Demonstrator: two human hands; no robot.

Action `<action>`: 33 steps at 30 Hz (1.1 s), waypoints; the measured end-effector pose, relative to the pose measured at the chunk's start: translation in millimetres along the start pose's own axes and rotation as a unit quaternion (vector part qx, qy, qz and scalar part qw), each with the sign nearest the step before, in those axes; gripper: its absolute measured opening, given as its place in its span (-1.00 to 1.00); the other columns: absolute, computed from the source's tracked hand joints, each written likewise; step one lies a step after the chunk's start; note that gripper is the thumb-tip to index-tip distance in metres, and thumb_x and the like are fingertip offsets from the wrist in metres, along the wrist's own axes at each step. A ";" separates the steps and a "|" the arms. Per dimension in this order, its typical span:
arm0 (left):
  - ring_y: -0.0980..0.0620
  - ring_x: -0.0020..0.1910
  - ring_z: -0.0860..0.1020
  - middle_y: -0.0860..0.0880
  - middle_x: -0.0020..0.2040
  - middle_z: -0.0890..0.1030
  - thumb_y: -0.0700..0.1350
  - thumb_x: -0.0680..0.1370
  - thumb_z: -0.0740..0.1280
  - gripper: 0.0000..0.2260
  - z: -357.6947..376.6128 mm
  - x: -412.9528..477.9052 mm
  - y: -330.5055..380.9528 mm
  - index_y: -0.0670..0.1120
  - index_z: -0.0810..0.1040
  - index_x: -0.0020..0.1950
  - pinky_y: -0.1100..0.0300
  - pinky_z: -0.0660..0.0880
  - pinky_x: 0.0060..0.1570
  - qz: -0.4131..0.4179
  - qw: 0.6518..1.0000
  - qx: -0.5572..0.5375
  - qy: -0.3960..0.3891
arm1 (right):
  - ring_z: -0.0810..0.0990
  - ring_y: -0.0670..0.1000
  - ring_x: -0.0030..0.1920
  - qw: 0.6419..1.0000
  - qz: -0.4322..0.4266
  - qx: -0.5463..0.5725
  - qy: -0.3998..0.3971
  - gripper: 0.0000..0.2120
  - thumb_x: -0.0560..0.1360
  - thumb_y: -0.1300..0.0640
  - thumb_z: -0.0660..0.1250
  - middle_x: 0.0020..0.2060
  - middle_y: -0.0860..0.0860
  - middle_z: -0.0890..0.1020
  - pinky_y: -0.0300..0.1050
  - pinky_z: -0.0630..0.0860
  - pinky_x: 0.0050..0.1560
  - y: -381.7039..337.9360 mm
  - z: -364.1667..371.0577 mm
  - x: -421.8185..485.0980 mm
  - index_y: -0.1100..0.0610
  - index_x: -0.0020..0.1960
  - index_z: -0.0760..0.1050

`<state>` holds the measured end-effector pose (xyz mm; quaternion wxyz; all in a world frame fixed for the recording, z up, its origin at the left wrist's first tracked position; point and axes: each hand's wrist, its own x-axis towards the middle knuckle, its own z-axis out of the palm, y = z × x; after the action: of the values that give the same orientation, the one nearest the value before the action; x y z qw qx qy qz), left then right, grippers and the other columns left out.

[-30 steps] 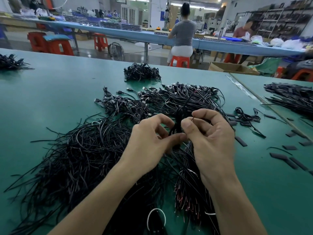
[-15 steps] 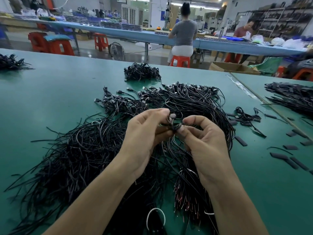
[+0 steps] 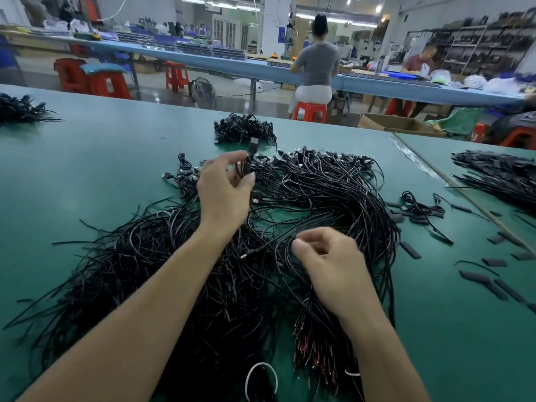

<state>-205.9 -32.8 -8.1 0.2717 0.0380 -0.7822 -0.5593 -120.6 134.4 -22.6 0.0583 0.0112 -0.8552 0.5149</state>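
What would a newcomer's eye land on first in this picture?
A sprawling heap of black cables covers the middle of the green table. Over its far side the left hand pinches a folded cable in its fingers, while the right hand, loosely curled, is nearer, over the heap. Short black strips lie scattered to the right.

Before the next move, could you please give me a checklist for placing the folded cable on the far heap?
1. Left hand grips the folded cable: ok.
2. Folded cable hangs free of the loose pile: cannot tell.
3. Way to the far heap is unobstructed: ok.
4. Right hand has the next cable pinched: cannot tell, blurred.
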 end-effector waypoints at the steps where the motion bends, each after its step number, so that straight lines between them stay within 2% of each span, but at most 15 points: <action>1: 0.08 0.23 0.52 -0.06 0.37 0.49 -0.27 0.55 0.40 -0.59 3.6 9.8 -1.8 -0.02 0.49 0.38 0.11 0.43 0.35 0.007 0.997 0.067 -0.039 | 0.58 -0.34 -0.14 0.998 -0.006 -0.046 -0.029 -0.95 0.56 0.01 0.37 -0.18 -0.18 0.64 -0.52 0.45 -0.24 1.7 1.3 -1.9 -0.05 0.01 0.59; 3: -0.03 0.36 0.41 -0.12 0.44 0.41 -0.31 0.57 0.34 -0.51 7.9 17.8 -6.1 -0.09 0.38 0.49 0.08 0.26 0.44 -0.008 0.982 0.147 -0.116 | 0.60 -0.23 -0.12 0.987 -0.005 -0.142 -0.082 -0.86 0.57 -0.02 0.36 -0.11 -0.18 0.63 -0.38 0.53 -0.12 4.5 6.1 -5.3 -0.04 0.10 0.60; 5: -0.08 0.42 0.37 -0.13 0.45 0.39 -0.39 0.56 0.28 -0.52 7.7 15.2 -12.6 -0.09 0.42 0.46 0.09 0.23 0.46 -0.004 0.973 0.183 -0.140 | 0.59 -0.11 0.00 0.971 -0.002 -0.221 -0.094 -0.78 0.59 -0.03 0.32 0.02 -0.12 0.62 -0.16 0.57 0.01 4.0 12.2 -7.1 -0.03 0.22 0.55; 6: -0.06 0.41 0.38 -0.11 0.43 0.42 -0.42 0.55 0.25 -0.55 6.7 11.0 -15.6 -0.08 0.48 0.39 0.15 0.25 0.43 0.011 0.970 0.197 -0.141 | 0.58 -0.07 0.05 0.965 -0.007 -0.248 -0.086 -0.75 0.61 -0.03 0.29 0.07 -0.10 0.61 -0.14 0.55 0.01 3.2 15.1 -7.6 -0.02 0.26 0.52; 10: 0.04 -0.03 0.54 -0.07 0.24 0.57 -0.32 0.57 0.27 -0.71 2.7 -6.3 -21.5 -0.04 0.65 0.16 0.29 0.48 -0.05 0.034 0.952 0.229 -0.199 | 0.56 0.02 0.03 0.940 -0.021 -0.329 -0.087 -0.81 0.61 -0.01 0.28 0.02 -0.05 0.59 -0.07 0.54 -0.03 1.2 23.1 -11.2 0.04 0.16 0.52; 12: 0.07 -0.02 0.53 -0.04 0.17 0.59 -0.17 0.56 0.36 -0.82 2.1 -14.8 -23.9 -0.02 0.66 0.12 0.20 0.50 0.07 0.036 0.937 0.255 -0.236 | 0.56 0.07 0.02 0.933 -0.020 -0.347 -0.095 -0.86 0.60 0.06 0.28 0.02 -0.01 0.59 -0.02 0.55 0.00 1.7 24.2 -12.1 0.06 0.13 0.51; 14: 0.05 0.06 0.52 -0.01 0.14 0.55 -0.13 0.54 0.40 -0.83 1.3 -23.8 -24.9 0.04 0.64 0.12 0.07 0.49 0.21 0.036 0.928 0.261 -0.263 | 0.56 0.10 -0.01 0.932 -0.015 -0.351 -0.095 -0.86 0.59 0.11 0.25 0.01 0.02 0.58 -0.03 0.53 -0.05 0.9 23.8 -12.7 0.07 0.13 0.50; 17: 0.01 0.28 0.41 0.06 0.23 0.48 -0.25 0.53 0.33 -0.63 -1.2 -34.3 -24.6 0.21 0.59 0.17 -0.06 0.35 0.33 0.078 0.901 0.282 -0.320 | 0.55 0.09 -0.06 0.936 0.004 -0.338 -0.100 -0.85 0.60 0.12 0.22 -0.04 0.03 0.54 -0.05 0.52 -0.11 0.3 21.0 -11.0 0.09 0.13 0.49; 19: 0.03 0.35 0.30 0.12 0.33 0.41 -0.29 0.53 0.26 -0.52 -1.8 -39.8 -23.6 0.29 0.56 0.21 -0.03 0.20 0.36 0.104 0.877 0.276 -0.379 | 0.54 0.08 -0.14 0.945 0.015 -0.309 -0.110 -0.87 0.61 0.12 0.20 -0.12 0.03 0.53 -0.07 0.50 -0.20 -0.9 15.7 -8.5 0.09 0.05 0.52; 21: 0.07 0.38 0.23 0.18 0.39 0.38 -0.26 0.55 0.21 -0.54 2.2 -44.5 -24.6 0.27 0.56 0.24 0.09 0.10 0.28 0.129 0.867 0.272 -0.398 | 0.54 0.03 -0.22 0.962 0.007 -0.249 -0.114 -0.82 0.62 0.13 0.21 -0.20 0.02 0.56 -0.15 0.44 -0.33 -5.8 7.1 -7.0 0.06 -0.10 0.54; 24: 0.06 0.41 0.24 0.18 0.43 0.37 -0.10 0.59 0.24 -0.72 6.8 -48.6 -26.5 0.18 0.57 0.23 0.07 0.14 0.34 0.166 0.880 0.278 -0.347 | 0.52 -0.16 -0.32 0.985 -0.047 -0.125 -0.110 -0.77 0.63 0.16 0.22 -0.27 -0.10 0.58 -0.29 0.42 -0.35 -19.5 -3.1 -8.6 0.03 -0.12 0.60; 26: 0.04 0.37 0.35 0.11 0.39 0.45 -0.09 0.58 0.32 -0.84 5.8 -45.7 -29.0 0.06 0.61 0.14 -0.01 0.27 0.35 0.174 0.914 0.223 -0.292 | 0.48 -0.22 -0.39 0.991 -0.062 -0.069 -0.099 -0.75 0.64 0.15 0.21 -0.33 -0.17 0.56 -0.36 0.38 -0.38 -27.8 -6.5 -11.0 -0.03 -0.12 0.60; 28: 0.12 0.22 0.47 0.06 0.28 0.52 -0.06 0.58 0.37 -0.93 1.1 -42.3 -27.5 -0.04 0.60 -0.03 0.09 0.41 0.28 0.160 0.952 0.136 -0.221 | 0.45 -0.24 -0.46 0.998 -0.044 -0.040 -0.036 -0.75 0.63 0.16 0.22 -0.41 -0.25 0.57 -0.43 0.32 -0.45 -27.9 -9.9 -9.3 -0.04 -0.12 0.61; 31: 0.34 -0.17 0.51 0.04 0.03 0.61 0.15 0.53 0.34 -0.69 -3.2 -44.9 -17.4 -0.05 0.45 -0.26 0.41 0.48 -0.09 0.141 0.985 0.050 -0.083 | 0.41 -0.19 -0.54 0.996 -0.006 -0.061 0.070 -0.74 0.61 0.19 0.22 -0.51 -0.20 0.54 -0.42 0.27 -0.53 -22.5 -15.8 -5.7 0.00 -0.11 0.65; 33: 0.26 -0.45 0.40 0.07 -0.33 0.50 0.14 0.49 0.38 -0.65 -7.6 -47.4 -7.5 0.00 0.34 -0.33 0.43 0.43 -0.34 0.144 0.989 0.015 0.003 | 0.42 -0.19 -0.38 0.986 -0.002 -0.126 0.108 -0.74 0.64 0.17 0.19 -0.31 -0.14 0.58 -0.39 0.27 -0.44 -18.7 -18.7 -2.9 0.00 -0.04 0.63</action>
<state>-163.9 -24.9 -31.2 0.3509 -0.0690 -0.7873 -0.5023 -114.5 141.9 2.2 0.1518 -0.0503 -0.9018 0.4015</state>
